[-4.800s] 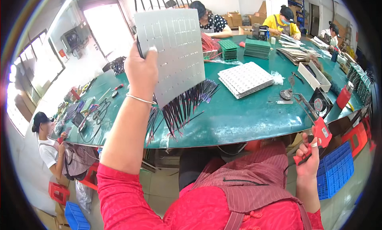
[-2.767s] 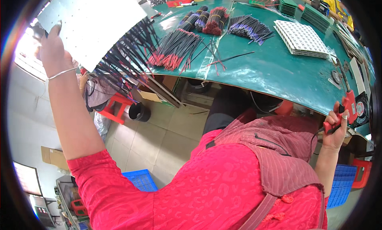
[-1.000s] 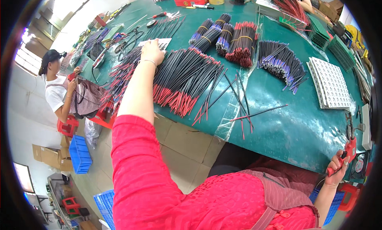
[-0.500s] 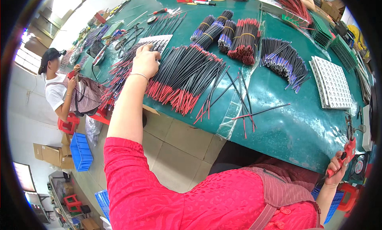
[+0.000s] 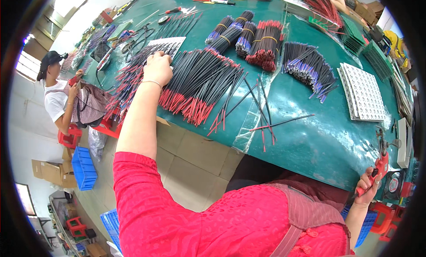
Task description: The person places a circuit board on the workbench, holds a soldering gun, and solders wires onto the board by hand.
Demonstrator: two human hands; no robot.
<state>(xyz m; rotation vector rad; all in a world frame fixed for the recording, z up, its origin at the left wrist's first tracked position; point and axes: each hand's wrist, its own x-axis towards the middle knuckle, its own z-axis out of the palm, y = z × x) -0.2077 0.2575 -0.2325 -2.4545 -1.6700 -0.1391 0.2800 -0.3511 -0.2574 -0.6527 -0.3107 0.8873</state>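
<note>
Under our left hand (image 5: 157,68) lies a pale, flat perforated board (image 5: 165,43) on the green table, loaded with thin black wires with red ends (image 5: 133,77) that fan out toward the table's near edge. Our right hand (image 5: 367,186) grips a red-handled hand tool (image 5: 381,161), held upright beside the table's near right edge.

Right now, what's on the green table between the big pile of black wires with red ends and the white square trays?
In the head view, between the loose pile of black red-tipped wires and the white dimpled trays lie a purple-tipped wire heap and stray wires.
</note>
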